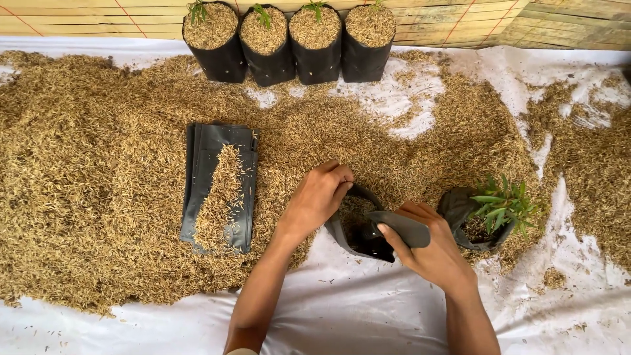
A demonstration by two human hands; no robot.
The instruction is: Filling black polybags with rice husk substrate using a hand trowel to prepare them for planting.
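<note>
A: Item one, nearest you: what do your hands have?

B: Your right hand point(430, 253) has its fingers clamped on the near rim of a black grow bag point(368, 230), pinching the plastic flat. Your left hand point(319, 197) has its fingers curled together over the far rim of the same bag, at the edge of the husk.

A: Where does that bag lie?

B: Between your two hands, tilted on its side, mouth partly open, some rice husk point(98, 197) inside. Its lower part rests on the white sheet point(368, 309); its upper edge meets the husk heap.

A: Item two, just beside your right hand?

B: A second black bag holding a green seedling point(503, 205), leaning, close to your right wrist but apart from it.

A: Item three, to your left?

B: A flat stack of empty black bags point(220, 187), lying on the husk, with a strip of husk scattered across the top one.

A: Item four, farthest?

B: Four filled bags point(292, 46) standing upright in a row, touching one another, each topped with husk and a small green shoot. Behind them, a bamboo-slat wall point(460, 23).
</note>
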